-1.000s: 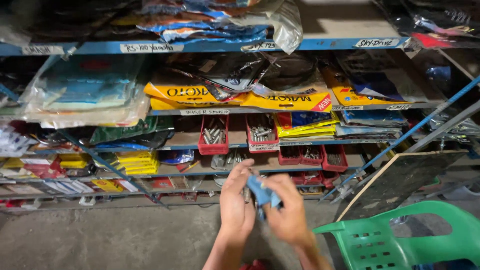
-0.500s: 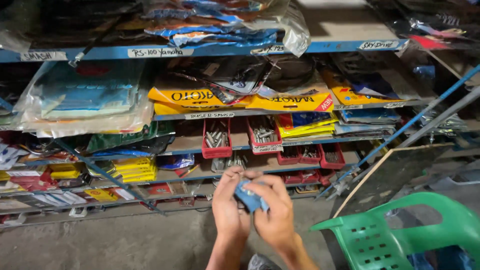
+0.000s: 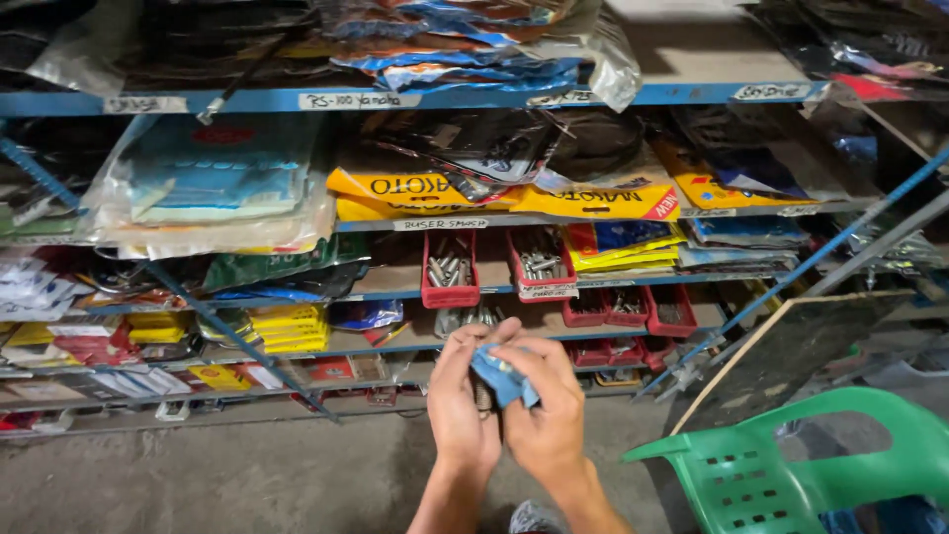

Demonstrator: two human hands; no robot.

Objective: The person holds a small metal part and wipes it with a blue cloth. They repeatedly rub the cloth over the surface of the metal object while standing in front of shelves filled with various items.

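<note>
Both hands are up in front of the shelves [image 3: 415,99], close together. The left hand [image 3: 463,405] and right hand [image 3: 546,420] each pinch one small blue packet [image 3: 502,376] between fingertips, just below the red bins [image 3: 450,269]. It looks unopened or barely started; I cannot tell what is inside it. I count one packet, two hands, about five red bins on the shelves, and one green chair [image 3: 791,465] to the right.

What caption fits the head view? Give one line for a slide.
Both hands, left and right, hold a small blue packet before blue shelves, beside a green chair.
</note>
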